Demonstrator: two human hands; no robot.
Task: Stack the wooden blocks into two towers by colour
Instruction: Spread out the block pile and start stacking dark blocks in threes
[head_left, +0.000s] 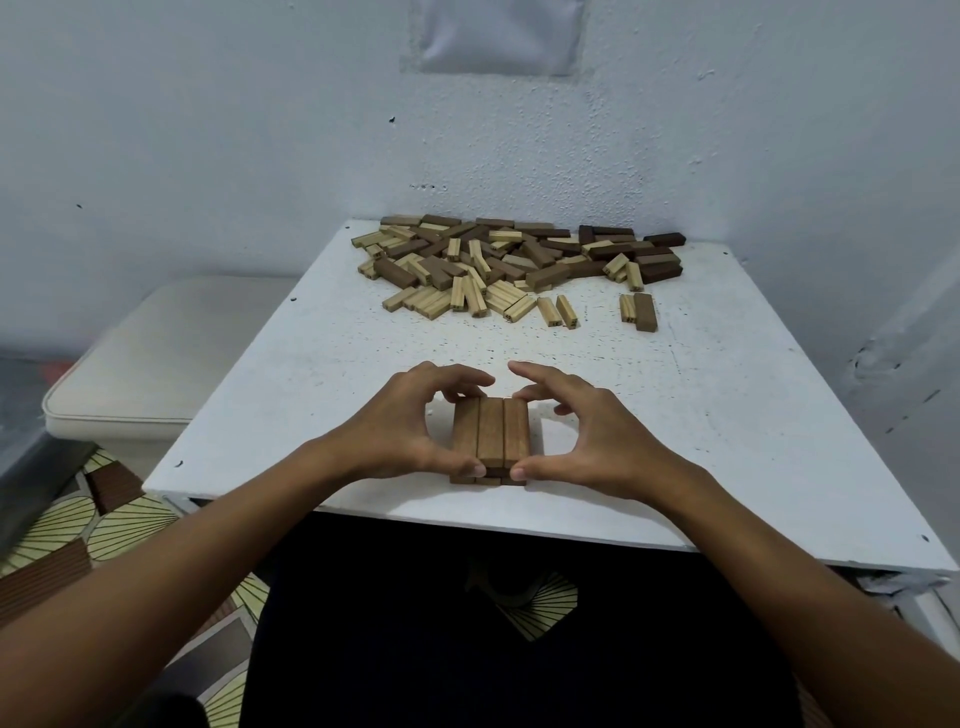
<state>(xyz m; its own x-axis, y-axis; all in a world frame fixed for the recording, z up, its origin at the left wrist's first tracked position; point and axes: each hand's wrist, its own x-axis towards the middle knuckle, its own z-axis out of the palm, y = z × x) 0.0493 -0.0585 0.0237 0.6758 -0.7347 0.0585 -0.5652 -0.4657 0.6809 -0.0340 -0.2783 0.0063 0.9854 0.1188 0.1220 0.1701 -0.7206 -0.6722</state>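
Brown stack (491, 439), three blocks on top, gripped between two hands, left (415, 423) and right (582, 431).

Head view, forward-down, close over table (727, 415)

The table (675, 415) was white, finely speckled with dark flecks. On it, the near stack (491, 434) showed three mid-brown blocks with visible grain on top, over a layer of the same brown. The loose pile (514, 265) behind it mixed two colours: pale yellowish blocks marked with lengthwise stripes, and dark brown ones, some nearly chocolate at the right end. The wall (208, 130) was a pale bluish white with small dark specks. A cushion (156, 358) was cream. The floor (78, 530) carried a pattern of yellow-green fans with dark lines and ribbed brown patches.
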